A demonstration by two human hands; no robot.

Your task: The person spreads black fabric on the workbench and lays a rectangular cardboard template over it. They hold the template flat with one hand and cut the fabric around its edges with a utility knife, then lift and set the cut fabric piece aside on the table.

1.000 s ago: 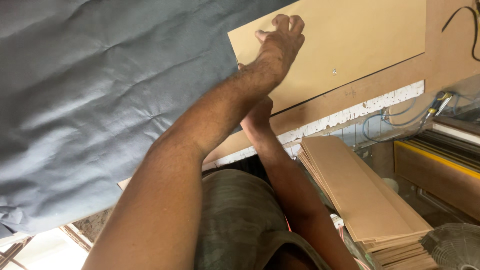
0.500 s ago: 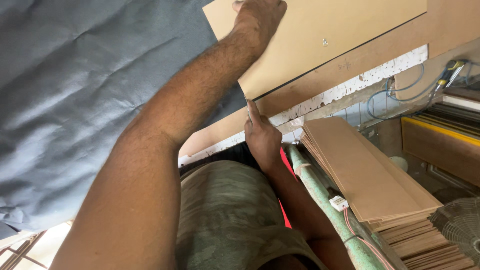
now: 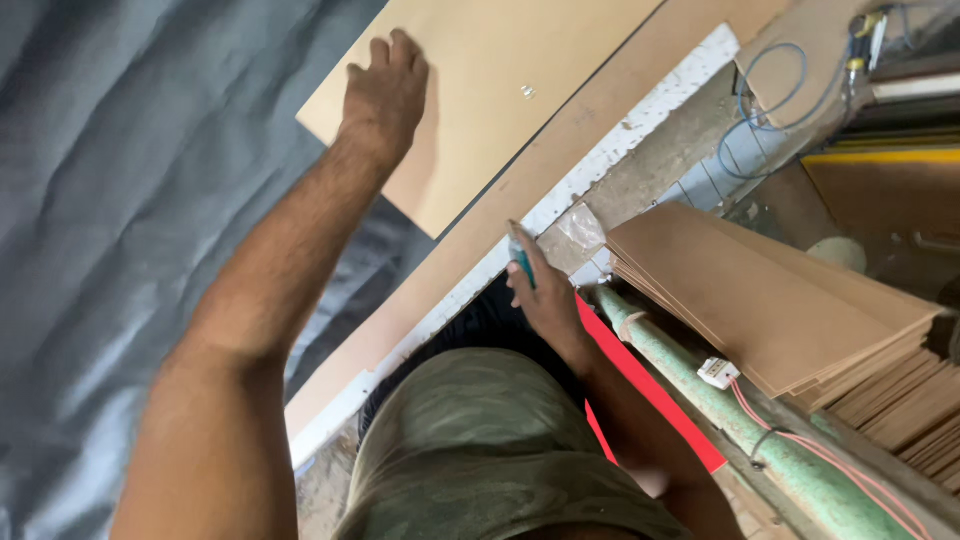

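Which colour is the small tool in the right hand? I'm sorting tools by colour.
Teal-blue; the tool shows only partly, gripped in the right hand, in the head view.

Both arms are bare from the upper arm down to the wrist, with no sleeve showing on either. The left hand [image 3: 388, 92] and the right hand [image 3: 545, 295] wear no glove, ring or watch. Over the torso sits an olive-green shirt [image 3: 480, 450] with a faint mottled, camouflage-like pattern and soft folds.
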